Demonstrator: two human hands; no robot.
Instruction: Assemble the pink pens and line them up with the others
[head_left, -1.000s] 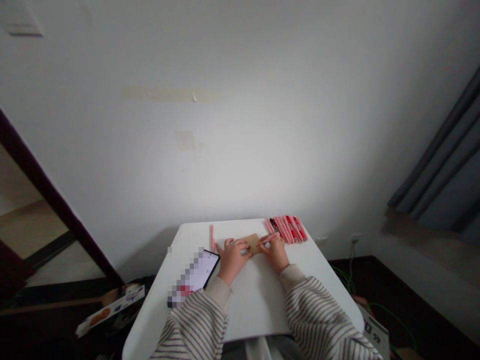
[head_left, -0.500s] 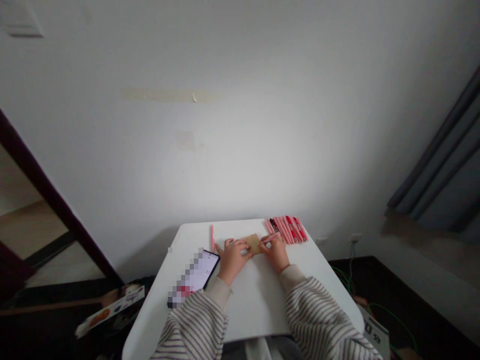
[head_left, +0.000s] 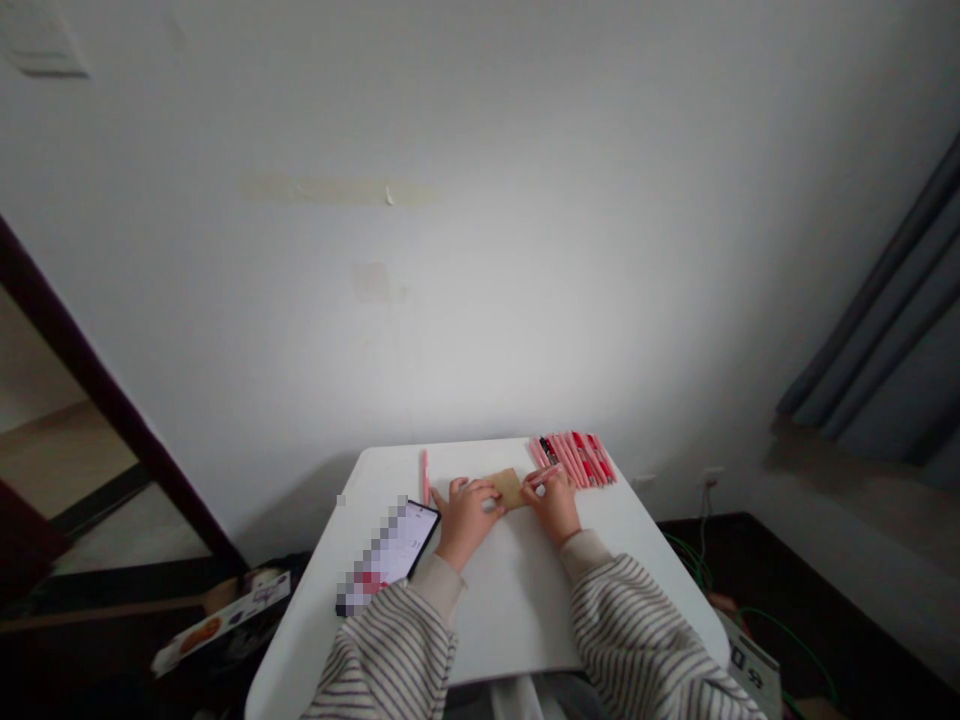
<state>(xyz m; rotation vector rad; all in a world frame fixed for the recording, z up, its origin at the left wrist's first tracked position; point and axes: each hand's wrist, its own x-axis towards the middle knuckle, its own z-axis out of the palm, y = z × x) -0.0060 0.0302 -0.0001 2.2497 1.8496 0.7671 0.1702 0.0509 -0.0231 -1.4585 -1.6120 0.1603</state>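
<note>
A small brown card (head_left: 509, 487) lies on the white table (head_left: 495, 600) near its far edge. My left hand (head_left: 466, 515) rests flat on the card's left part, fingers spread, pinning it down. My right hand (head_left: 556, 503) is closed round a pink pen (head_left: 541, 478), whose tip touches the card's right edge. Both forearms wear striped sleeves.
A row of several pink and red pens (head_left: 576, 458) lies at the table's far right corner. One pink pen (head_left: 425, 474) lies alone at the far left. A phone (head_left: 390, 555) sits near the left edge. Boxes lie on the floor at left, cables at right.
Almost nothing has moved. My right hand with the pen has shifted very slightly along the card's right edge; my left hand stays on the card.
</note>
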